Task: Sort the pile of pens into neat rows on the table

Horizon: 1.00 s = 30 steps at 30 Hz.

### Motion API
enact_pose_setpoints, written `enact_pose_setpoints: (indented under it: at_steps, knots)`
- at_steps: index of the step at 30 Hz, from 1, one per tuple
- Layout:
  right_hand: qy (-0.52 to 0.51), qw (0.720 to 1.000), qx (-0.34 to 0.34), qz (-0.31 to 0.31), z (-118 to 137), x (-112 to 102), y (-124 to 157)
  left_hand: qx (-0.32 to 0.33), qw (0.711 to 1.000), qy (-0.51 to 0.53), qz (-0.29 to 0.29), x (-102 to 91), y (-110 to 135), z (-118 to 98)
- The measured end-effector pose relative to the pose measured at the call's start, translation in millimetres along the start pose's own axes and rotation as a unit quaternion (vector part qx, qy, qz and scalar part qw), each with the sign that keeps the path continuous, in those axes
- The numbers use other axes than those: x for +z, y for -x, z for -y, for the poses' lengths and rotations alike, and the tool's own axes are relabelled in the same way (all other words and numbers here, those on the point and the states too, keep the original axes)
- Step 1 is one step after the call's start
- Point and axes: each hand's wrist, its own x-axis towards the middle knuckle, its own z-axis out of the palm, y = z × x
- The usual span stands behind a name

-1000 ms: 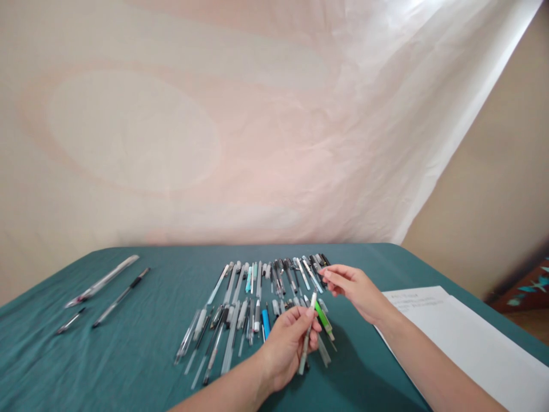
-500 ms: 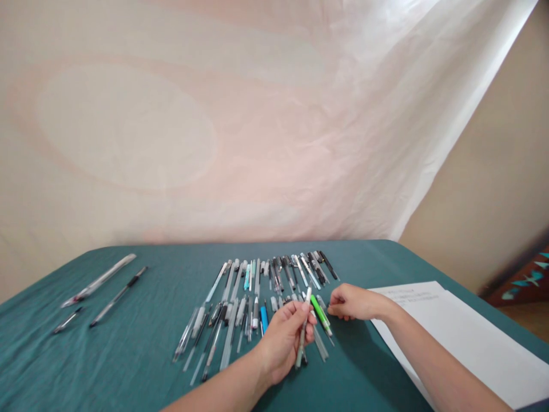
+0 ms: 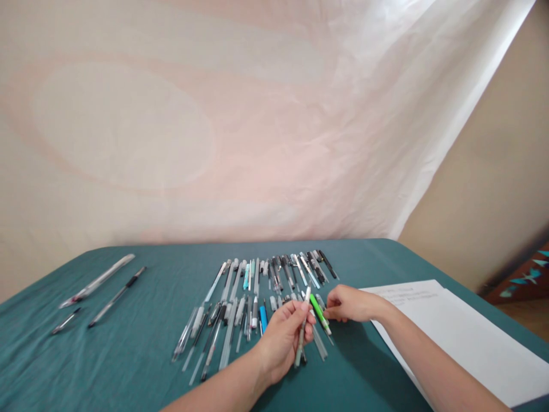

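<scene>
My left hand [image 3: 281, 340] is closed around a pale, translucent pen [image 3: 302, 329], holding it upright-tilted above the teal tablecloth [image 3: 141, 355]. My right hand [image 3: 349, 303] rests low on the cloth with its fingers curled together, its fingertips touching a bright green pen [image 3: 319, 313]. Whether it grips that pen I cannot make out. Both hands are at the right end of a spread of several pens [image 3: 253, 297] lying side by side in two rows.
White sheets of paper [image 3: 454, 337] lie at the right of the table. Three separate pens [image 3: 98, 286] lie apart at the far left. A pale fabric backdrop [image 3: 214, 126] hangs behind the table, with a tan wall to the right.
My right hand dropped from the far row of pens down to the cloth beside the green pen, its fingers curling in. My left hand with its pen barely moved.
</scene>
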Motion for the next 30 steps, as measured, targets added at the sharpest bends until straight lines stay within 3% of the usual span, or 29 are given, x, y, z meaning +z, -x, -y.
enact_pose_setpoints:
  at_steps: [16, 20, 24, 30]
  knots:
    - [-0.029, 0.999, 0.018, -0.015, 4.6, -0.3, 0.8, 0.005, 1.0, -0.006, 0.003, -2.7, -1.1, 3.2]
    - [-0.075, 0.995, 0.015, -0.059, 12.2, -4.9, 3.4, 0.004, 1.0, -0.005, 0.002, -1.5, -0.6, 2.1]
    - [-0.209, 0.968, -0.022, -0.134, 34.4, -8.4, 7.9, 0.002, 1.0, -0.008, 0.007, -0.5, 0.0, 1.0]
    - [-0.392, 0.911, -0.066, -0.109, 64.8, 1.4, 11.7, 0.006, 1.0, -0.006, 0.009, 0.2, 0.7, 1.6]
